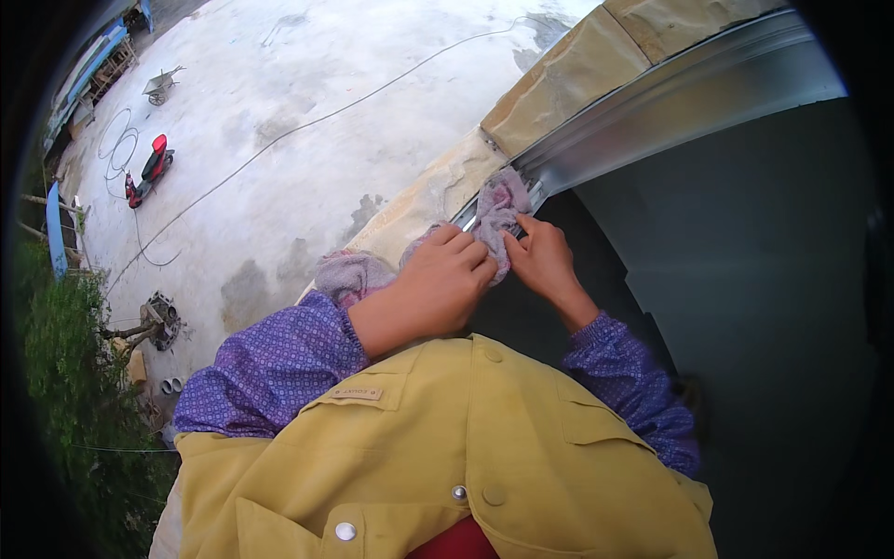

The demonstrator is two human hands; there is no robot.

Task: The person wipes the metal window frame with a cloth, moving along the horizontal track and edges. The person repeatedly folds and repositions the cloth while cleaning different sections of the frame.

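Cloth (501, 203) pinched by right hand (542, 259), seemingly also left hand (440, 287); lettered label (358, 393) on yellow garment (410, 438).

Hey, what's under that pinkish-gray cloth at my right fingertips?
Silvery metal frame shows at the edges of the pinkish-gray cloth, with tan stone ledge beside it. Whatever lies directly beneath is covered, so I can't see it.

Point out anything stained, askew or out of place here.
The greyish cloth has pinkish blotches, perhaps stains, perhaps just its pattern. Below, dark patches blot the otherwise pale yard, and a long cable straggles loosely across it.
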